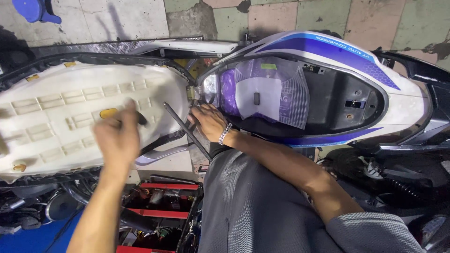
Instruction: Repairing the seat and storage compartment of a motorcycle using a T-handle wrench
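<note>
The under-seat storage bay (337, 100) lies open toward three o'clock, its nine o'clock half filled by a plastic-wrapped bundle (269, 91). The raised seat (70, 117) walls off nine o'clock; a dark rod (187, 131) crosses the hinge gap.

The left hand (117, 138) is motion-blurred, so its grip cannot be read. The right hand (208, 122) has fingertips hidden at the seat hinge (its wrist bracelet (225, 133) shows). The raised seat (61, 117) is cut off at the left edge. The red toolbox (161, 213) runs off the near edge, its contents too small to tell.
</note>
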